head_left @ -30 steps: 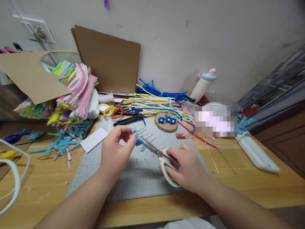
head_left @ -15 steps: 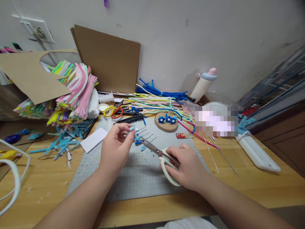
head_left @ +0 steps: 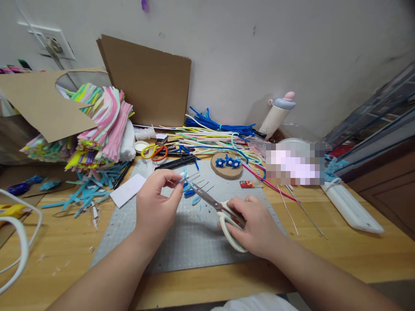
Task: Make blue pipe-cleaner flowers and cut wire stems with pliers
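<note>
My left hand (head_left: 160,198) pinches a small light-blue pipe cleaner piece (head_left: 184,173) between thumb and fingertips. In my right hand (head_left: 256,224) is a pair of white-handled scissors (head_left: 231,231), fingers through the loops. The blades point left toward the pipe cleaner piece, their tips close to it; whether they touch I cannot tell. Below and behind the blades lie blue looped pieces (head_left: 189,193) with thin wire stems on the grey cutting mat (head_left: 184,242). Farther back, dark-blue flowers with white centres (head_left: 228,162) rest on a round cardboard disc (head_left: 223,172).
Pipe cleaners (head_left: 210,144) in many colours lie along the wall, beside orange-and-yellow-handled scissors (head_left: 158,152). Bundled pastel pipe cleaners (head_left: 103,125) and light-blue cuttings (head_left: 94,190) are at left. A white card (head_left: 128,190) overlaps the mat. A glue gun-like white object (head_left: 353,207) lies at right.
The light-blue piece in my left hand has turned and shifted slightly right, showing a strand toward the blades. The scissors stay almost where they were, their blades looking closer together.
</note>
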`<state>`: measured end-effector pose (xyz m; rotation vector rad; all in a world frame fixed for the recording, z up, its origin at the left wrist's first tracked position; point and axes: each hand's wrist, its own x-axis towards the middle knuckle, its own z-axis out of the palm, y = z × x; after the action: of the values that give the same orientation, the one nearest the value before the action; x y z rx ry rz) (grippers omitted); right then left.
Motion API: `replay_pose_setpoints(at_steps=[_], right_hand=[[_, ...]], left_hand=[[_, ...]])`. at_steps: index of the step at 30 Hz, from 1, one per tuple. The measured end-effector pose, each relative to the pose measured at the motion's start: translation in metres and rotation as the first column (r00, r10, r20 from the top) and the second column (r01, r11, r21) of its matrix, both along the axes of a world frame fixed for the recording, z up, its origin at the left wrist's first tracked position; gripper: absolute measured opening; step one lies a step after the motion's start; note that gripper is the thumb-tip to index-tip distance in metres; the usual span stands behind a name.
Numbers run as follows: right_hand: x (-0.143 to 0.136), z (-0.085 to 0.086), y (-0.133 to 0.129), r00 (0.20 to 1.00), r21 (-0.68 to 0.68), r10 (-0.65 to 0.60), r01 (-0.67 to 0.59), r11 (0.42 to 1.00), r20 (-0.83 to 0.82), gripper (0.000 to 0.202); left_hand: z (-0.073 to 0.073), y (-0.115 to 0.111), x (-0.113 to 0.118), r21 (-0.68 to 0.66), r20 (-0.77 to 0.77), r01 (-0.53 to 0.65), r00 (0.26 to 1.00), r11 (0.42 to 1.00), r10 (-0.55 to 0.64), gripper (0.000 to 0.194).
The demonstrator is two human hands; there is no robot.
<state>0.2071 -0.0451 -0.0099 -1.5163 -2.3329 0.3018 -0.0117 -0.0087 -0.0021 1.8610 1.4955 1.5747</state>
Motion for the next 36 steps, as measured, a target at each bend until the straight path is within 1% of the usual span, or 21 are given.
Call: replay_pose_setpoints(at_steps=[3,6,17,31,36], right_hand=[[-0.0001,0.0004,-0.0004,1.000,-0.022,-0.005,0.005,1.000,0.002,0.018],[-0.0003,0.0008,-0.0009,1.000,-0.046,-0.004,0.003,0.999,-0.006,0.020],[-0.0006,0.0028,-0.0017,0.999,-0.114,-0.017,0.012,0.993,-0.043,0.019],[0.0008,0.0011,-0.0016,0.994,-0.169,-0.022,0.004,0.986,-0.105,0.023],[-0.0001,0.0014,-0.0022,0.993,-0.178,-0.013,-0.008,0.984,-0.117,0.021]], left_hand=[[0.0008,-0.0005,0.0002,0.053,-0.029,0.024,0.999,0.998,-0.022,0.012],[-0.0003,-0.0011,-0.0002,0.066,-0.028,0.035,0.999,0.997,-0.033,0.013],[-0.0033,-0.0011,0.0017,0.022,0.028,0.050,0.998,0.999,-0.050,0.011],[-0.0052,-0.0032,0.0021,0.020,0.083,0.070,0.994,0.997,-0.071,0.010],[-0.0052,-0.0027,0.0030,0.012,0.088,0.066,0.994,0.998,-0.067,0.009]])
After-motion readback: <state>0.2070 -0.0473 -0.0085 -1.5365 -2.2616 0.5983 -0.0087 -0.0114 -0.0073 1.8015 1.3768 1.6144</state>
